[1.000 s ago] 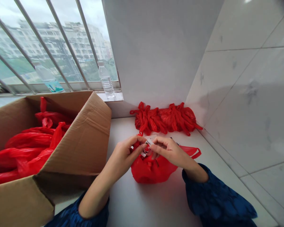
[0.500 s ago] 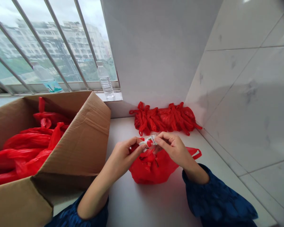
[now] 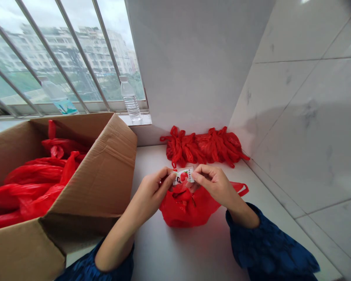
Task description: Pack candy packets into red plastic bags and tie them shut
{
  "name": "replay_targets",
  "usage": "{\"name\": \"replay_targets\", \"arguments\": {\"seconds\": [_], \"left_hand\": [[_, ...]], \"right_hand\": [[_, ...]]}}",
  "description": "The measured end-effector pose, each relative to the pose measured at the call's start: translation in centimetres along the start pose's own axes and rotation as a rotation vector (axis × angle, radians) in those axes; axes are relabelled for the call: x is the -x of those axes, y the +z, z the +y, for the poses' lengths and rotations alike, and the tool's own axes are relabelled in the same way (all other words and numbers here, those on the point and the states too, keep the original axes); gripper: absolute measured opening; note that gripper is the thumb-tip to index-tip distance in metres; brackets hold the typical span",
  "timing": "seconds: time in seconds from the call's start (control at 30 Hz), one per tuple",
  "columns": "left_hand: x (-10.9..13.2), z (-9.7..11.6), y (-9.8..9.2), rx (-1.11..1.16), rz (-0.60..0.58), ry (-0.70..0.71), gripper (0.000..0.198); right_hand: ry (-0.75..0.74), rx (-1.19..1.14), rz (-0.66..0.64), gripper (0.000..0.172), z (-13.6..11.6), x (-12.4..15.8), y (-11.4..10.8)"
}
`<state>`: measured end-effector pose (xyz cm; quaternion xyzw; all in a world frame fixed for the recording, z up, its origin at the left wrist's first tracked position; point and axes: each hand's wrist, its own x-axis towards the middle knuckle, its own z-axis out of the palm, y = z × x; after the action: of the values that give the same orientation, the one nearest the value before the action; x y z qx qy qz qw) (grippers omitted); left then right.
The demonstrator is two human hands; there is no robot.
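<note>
Between my two hands is a small white packet printed with a red fruit and dark lettering. My left hand pinches its left end, and my right hand pinches its right end, so its printed face shows. Just below and behind the packet, a red plastic bag sits on the white surface with its mouth open and a handle loop out to the right. What lies inside this bag is mostly hidden.
A row of tied red bags lies against the back wall. At the left stands an open cardboard box holding several red bags. A clear water bottle and a blue-labelled bottle stand by the barred window.
The packet has been turned and straightened, so more of its printed face shows. My left fingertips have shifted slightly left and up; the bags and box have stayed in place.
</note>
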<state>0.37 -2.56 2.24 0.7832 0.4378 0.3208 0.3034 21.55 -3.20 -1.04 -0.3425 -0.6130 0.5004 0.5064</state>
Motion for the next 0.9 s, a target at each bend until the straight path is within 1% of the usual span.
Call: {"name": "replay_targets", "arguments": {"seconds": [0.23, 0.53, 0.77, 0.9], "left_hand": [[-0.08, -0.02, 0.0, -0.004, -0.012, -0.012, 0.036], [0.1, 0.21, -0.06, -0.009, 0.003, -0.006, 0.036], [-0.01, 0.28, 0.27, -0.056, -0.026, 0.008, 0.037], [0.22, 0.28, 0.33, -0.057, -0.025, 0.013, 0.038]], "right_hand": [[-0.002, -0.023, -0.003, 0.025, 0.04, 0.04, 0.07], [0.007, 0.023, -0.021, 0.03, -0.13, -0.09, 0.01], [0.044, -0.027, -0.121, 0.031, 0.42, -0.07, 0.34], [0.063, -0.064, -0.15, 0.033, 0.69, -0.15, 0.37]]}}
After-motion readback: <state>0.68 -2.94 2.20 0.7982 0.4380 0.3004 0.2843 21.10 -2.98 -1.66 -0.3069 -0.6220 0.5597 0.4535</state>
